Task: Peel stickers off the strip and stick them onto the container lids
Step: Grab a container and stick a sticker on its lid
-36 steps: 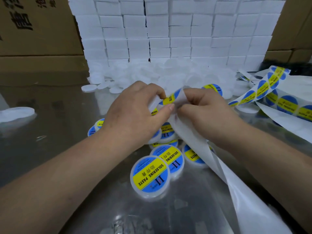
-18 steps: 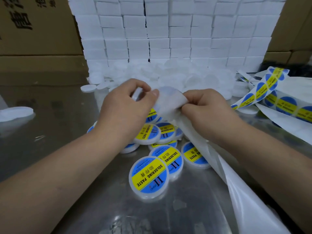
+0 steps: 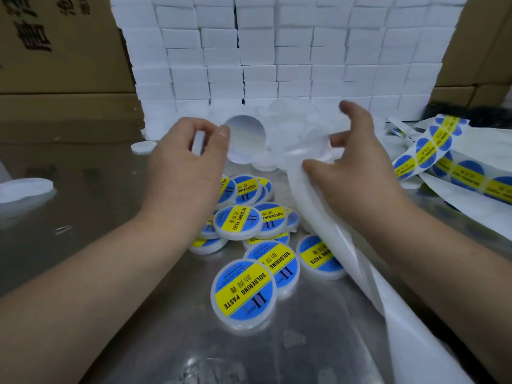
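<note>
My left hand [image 3: 188, 164] pinches a peeled round sticker [image 3: 245, 138] at its edge, pale back side toward me, above the table. A white piece, perhaps a lid [image 3: 198, 142], shows between that hand's fingers. My right hand [image 3: 354, 173] grips the bare white backing strip [image 3: 318, 214] with its lower fingers, while its index finger and thumb are spread. The strip's stickered part [image 3: 426, 153] lies at the right. Several labelled lids [image 3: 243, 292] lie heaped between my forearms.
A heap of plain white lids [image 3: 279, 117] lies behind my hands, before a wall of stacked white boxes [image 3: 277, 51]. Cardboard boxes [image 3: 55, 56] stand at the left and right. A loose white lid [image 3: 25, 188] sits on the metal table [image 3: 110, 195] at the far left.
The sticker has come off the strip in my left hand. My hands have moved apart, and my right index finger and thumb have spread open.
</note>
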Action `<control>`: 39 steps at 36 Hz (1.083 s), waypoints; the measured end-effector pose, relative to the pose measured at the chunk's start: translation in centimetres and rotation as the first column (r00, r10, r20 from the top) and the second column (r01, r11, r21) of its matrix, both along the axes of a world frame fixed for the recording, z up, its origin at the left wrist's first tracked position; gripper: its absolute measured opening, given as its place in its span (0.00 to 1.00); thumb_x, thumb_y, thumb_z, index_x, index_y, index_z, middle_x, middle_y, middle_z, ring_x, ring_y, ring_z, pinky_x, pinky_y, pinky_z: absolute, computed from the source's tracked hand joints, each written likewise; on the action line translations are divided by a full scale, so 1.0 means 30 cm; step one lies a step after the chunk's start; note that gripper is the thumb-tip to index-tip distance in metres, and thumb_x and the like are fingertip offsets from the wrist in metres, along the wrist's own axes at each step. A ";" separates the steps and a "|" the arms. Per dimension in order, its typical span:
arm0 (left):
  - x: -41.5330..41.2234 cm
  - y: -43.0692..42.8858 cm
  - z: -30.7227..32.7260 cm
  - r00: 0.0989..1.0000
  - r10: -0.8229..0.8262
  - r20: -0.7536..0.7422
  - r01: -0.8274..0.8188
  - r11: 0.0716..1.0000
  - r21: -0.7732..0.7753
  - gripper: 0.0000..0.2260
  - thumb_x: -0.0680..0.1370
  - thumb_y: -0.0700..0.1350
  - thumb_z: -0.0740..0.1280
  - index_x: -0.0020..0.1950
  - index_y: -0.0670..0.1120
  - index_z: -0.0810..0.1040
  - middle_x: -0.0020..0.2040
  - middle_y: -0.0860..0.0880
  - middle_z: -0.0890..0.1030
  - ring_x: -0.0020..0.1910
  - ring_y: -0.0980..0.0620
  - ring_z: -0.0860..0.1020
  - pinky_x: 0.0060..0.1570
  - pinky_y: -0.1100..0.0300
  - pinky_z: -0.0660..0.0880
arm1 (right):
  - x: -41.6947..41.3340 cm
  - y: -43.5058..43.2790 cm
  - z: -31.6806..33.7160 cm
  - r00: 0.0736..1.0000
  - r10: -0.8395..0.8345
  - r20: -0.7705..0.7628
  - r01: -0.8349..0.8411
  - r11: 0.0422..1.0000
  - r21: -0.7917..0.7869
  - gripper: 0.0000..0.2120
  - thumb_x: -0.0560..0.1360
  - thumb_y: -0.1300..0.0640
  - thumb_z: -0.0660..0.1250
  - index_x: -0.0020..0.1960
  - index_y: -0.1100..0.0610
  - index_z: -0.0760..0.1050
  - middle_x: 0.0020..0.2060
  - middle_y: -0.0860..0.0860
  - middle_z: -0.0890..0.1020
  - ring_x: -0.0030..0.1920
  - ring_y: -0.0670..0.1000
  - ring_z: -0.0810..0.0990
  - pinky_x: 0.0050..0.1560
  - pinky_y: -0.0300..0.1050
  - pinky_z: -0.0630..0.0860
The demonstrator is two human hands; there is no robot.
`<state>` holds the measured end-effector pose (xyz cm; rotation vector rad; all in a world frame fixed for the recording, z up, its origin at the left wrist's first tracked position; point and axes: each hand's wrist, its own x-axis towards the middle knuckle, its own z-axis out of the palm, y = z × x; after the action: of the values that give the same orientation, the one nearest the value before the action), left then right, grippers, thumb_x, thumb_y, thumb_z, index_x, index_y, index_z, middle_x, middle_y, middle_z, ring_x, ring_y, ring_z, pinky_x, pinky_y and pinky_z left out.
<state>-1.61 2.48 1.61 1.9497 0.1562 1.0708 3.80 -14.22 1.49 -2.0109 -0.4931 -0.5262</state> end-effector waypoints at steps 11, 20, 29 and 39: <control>-0.006 0.001 -0.008 1.000 -0.002 0.018 0.000 0.994 0.105 0.04 0.77 0.53 0.61 0.43 0.56 0.72 0.42 0.55 0.75 0.40 0.59 0.71 0.39 0.63 0.66 | -0.027 0.009 0.018 0.984 0.151 0.092 -0.158 0.985 0.074 0.21 0.67 0.69 0.58 0.37 0.42 0.77 0.28 0.31 0.78 0.30 0.32 0.74 0.31 0.24 0.65; -0.017 -0.016 -0.009 0.998 0.016 0.062 -0.033 0.958 0.286 0.16 0.73 0.57 0.59 0.54 0.50 0.75 0.49 0.54 0.71 0.47 0.60 0.68 0.44 0.66 0.62 | -0.055 0.015 0.029 0.908 0.408 -0.096 -0.376 0.894 0.245 0.14 0.68 0.48 0.62 0.29 0.51 0.81 0.27 0.46 0.82 0.32 0.40 0.78 0.35 0.30 0.71; -0.028 -0.018 -0.001 0.996 -0.037 0.085 -0.001 0.914 0.405 0.20 0.67 0.56 0.68 0.54 0.47 0.77 0.48 0.56 0.69 0.49 0.63 0.67 0.46 0.68 0.63 | -0.056 0.017 0.040 0.928 0.328 -0.177 -0.256 0.905 0.339 0.18 0.74 0.48 0.65 0.29 0.54 0.80 0.27 0.46 0.81 0.29 0.42 0.76 0.31 0.32 0.70; 0.002 0.000 -0.015 0.994 0.104 -0.024 -0.080 0.880 0.469 0.18 0.68 0.52 0.72 0.56 0.52 0.73 0.51 0.57 0.67 0.55 0.54 0.69 0.44 0.68 0.58 | -0.046 0.022 0.033 0.966 0.203 -0.163 -0.150 0.945 0.289 0.13 0.71 0.59 0.68 0.29 0.51 0.78 0.23 0.43 0.77 0.25 0.41 0.72 0.27 0.33 0.68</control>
<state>-1.54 2.47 1.18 2.4235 0.0144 1.2054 2.43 -13.55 2.49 -1.7097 -0.4514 -0.2699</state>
